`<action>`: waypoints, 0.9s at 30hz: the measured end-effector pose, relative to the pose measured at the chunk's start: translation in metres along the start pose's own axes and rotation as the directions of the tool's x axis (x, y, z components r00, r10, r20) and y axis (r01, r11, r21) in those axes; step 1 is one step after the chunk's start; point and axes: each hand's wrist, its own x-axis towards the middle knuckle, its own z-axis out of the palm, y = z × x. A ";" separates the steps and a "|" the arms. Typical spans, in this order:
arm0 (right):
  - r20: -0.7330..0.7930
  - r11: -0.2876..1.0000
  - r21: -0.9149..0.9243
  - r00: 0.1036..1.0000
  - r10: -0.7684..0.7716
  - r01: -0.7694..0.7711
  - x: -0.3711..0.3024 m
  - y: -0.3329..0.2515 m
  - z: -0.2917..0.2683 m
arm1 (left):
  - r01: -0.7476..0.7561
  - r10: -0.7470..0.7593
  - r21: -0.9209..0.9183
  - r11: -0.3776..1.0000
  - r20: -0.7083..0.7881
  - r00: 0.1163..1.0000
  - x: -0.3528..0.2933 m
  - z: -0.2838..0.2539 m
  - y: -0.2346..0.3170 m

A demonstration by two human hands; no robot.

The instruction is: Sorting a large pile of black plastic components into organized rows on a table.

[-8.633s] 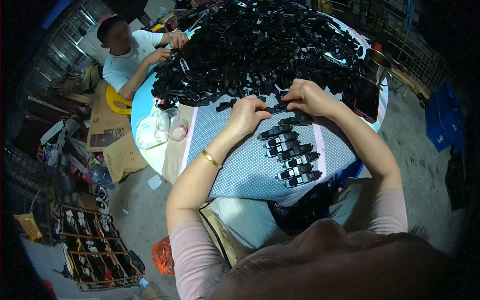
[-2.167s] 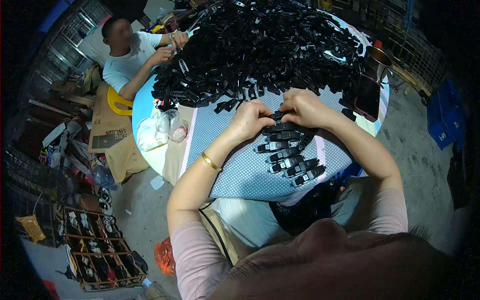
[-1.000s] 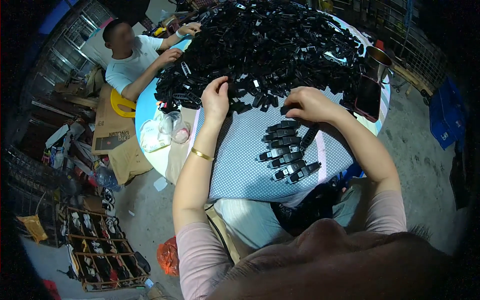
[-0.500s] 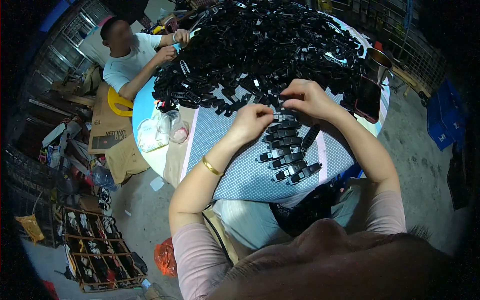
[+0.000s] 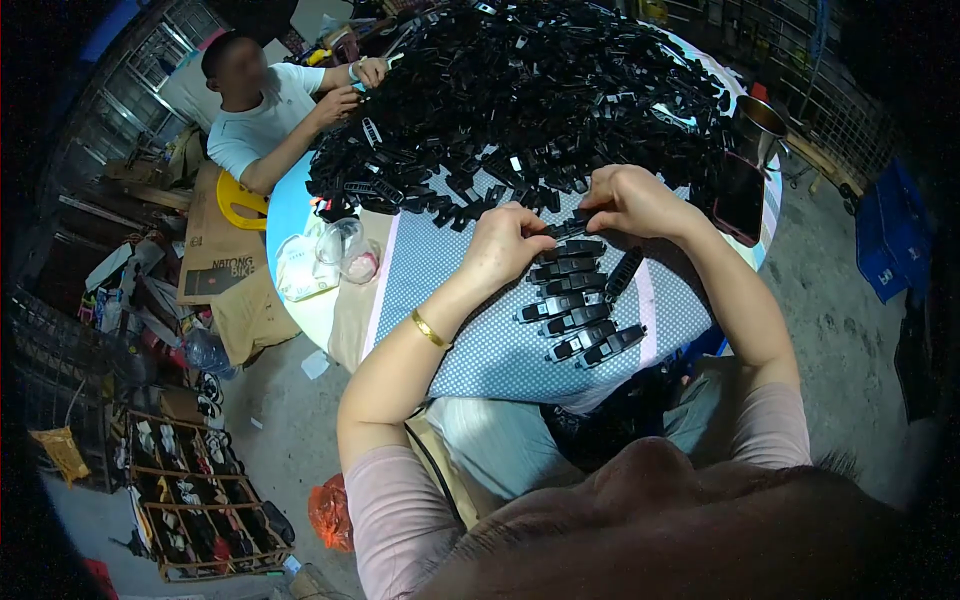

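My left hand (image 5: 503, 245) and my right hand (image 5: 632, 203) meet over the dotted cloth. Between their pinched fingertips is a small black plastic piece (image 5: 570, 229), shaped like a buckle or clip; fingers partly cover it. Just nearer to me, several similar black pieces (image 5: 576, 283) lie side by side in a slightly curved column. One longer black piece (image 5: 623, 275) rests slantwise to the right of that column. Beyond my hands rises a large heap of loose black plastic parts (image 5: 520, 90), with its front edge close to my fingers.
On the round table's left stand clear plastic cups (image 5: 341, 238) beside a white packet (image 5: 300, 272). A dark phone (image 5: 738, 198) and a metal mug (image 5: 758, 120) are at the right rim. Across the table, a person in a white shirt (image 5: 243, 120) handles something small at the heap.
Both my hands have shifted slightly right, the fingertips still together around a piece at the head of the column. The other person's hands have moved a little.
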 end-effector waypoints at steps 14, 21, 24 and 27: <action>-0.047 0.976 0.205 0.997 -0.061 0.070 0.004 0.002 0.024 | -0.071 0.072 -0.073 0.995 0.007 0.997 0.004 0.005 0.000; 0.074 0.897 0.435 0.996 0.048 -0.076 0.007 0.011 0.016 | -0.027 0.054 -0.181 0.983 0.148 0.987 0.009 -0.004 -0.002; -0.143 0.925 0.378 0.986 0.089 -0.029 0.012 0.019 0.020 | -0.100 0.116 -0.190 0.977 0.071 0.991 0.016 -0.006 -0.008; -0.286 0.993 0.074 0.956 -0.063 0.088 0.022 0.011 0.027 | -0.276 0.324 0.208 0.939 -0.257 0.910 0.033 -0.015 -0.025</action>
